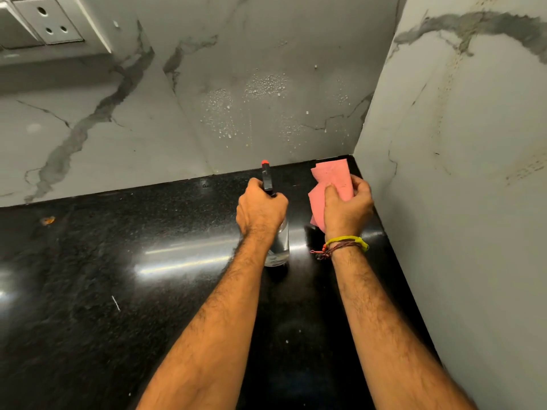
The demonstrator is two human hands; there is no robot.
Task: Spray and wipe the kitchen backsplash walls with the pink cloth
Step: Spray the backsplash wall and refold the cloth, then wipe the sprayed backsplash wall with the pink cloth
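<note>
Left hand: the left hand (pixel 262 207) is wrapped around the neck of a clear plastic spray bottle (pixel 278 247) with a black trigger head and an orange-red nozzle tip; the nozzle points toward the back wall.
Right hand: the right hand (pixel 347 207) grips a thin pink wiping cloth (pixel 333 177), thumb on top and fingers curled over its right edge; a yellow band and red-brown threads circle that wrist.
Hands together: both hands sit side by side but apart, near the far right corner of the worktop.
Spray bottle: upright, with clear liquid inside; its base stands on or just over the worktop, and I cannot tell which.
Pink cloth: loosely folded, with one flap reaching toward the corner and another hanging below the palm, above the worktop.
Worktop: a glossy black speckled stone worktop (pixel 118 276) with light streaks reflected on it, a small orange speck near its far left edge and a short white fleck nearer the viewer.
Back wall: a white marble-look backsplash with grey veins (pixel 133 128), carrying patches of spray droplets (pixel 266 85) right above the bottle.
Right wall: a matching marble-look side wall (pixel 458 173) with brownish smears and a dark grey vein near the top.
Upper left: a white wall socket plate (pixel 47 20).
</note>
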